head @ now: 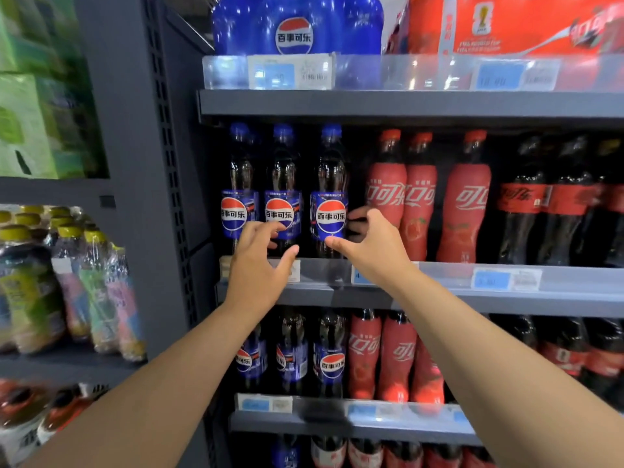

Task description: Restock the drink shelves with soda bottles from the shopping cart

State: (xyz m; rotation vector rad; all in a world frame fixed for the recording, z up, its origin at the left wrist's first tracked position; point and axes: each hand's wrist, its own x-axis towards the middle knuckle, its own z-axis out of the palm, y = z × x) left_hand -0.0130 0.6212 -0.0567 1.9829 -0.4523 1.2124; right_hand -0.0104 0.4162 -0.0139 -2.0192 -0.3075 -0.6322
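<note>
Soda bottle (330, 211) stands upright, third in the blue row on the middle shelf (506, 300), the outstretched right grip (371, 246) curled round its label, thumb in front, while the left grip (260, 265) hovers half-curled before the neighbouring bottle (282, 204), holding nothing.

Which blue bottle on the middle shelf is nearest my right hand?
The rightmost blue bottle, beside the red bottles; the right hand curls round it.
</note>
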